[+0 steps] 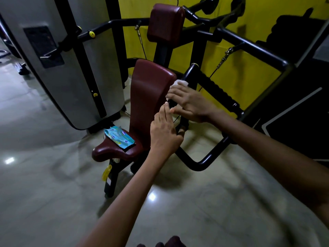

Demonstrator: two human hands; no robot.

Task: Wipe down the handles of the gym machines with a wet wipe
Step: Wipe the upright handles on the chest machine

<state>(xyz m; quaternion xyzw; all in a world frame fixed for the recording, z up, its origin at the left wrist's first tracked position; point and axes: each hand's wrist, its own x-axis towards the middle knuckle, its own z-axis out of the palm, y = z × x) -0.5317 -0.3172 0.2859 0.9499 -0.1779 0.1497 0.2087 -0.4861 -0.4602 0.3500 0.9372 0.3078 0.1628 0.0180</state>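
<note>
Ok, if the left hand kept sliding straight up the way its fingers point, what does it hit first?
Probably the right hand, which holds the wet wipe on the black handle. The left hand has its fingertips almost at it; depth is uncertain.

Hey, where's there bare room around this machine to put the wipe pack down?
The seat has a free strip in front of the wipe pack, toward its nose. The floor left of the seat post is open. It is crowded by the handle, where the right hand, wet wipe and left hand bunch.
</note>
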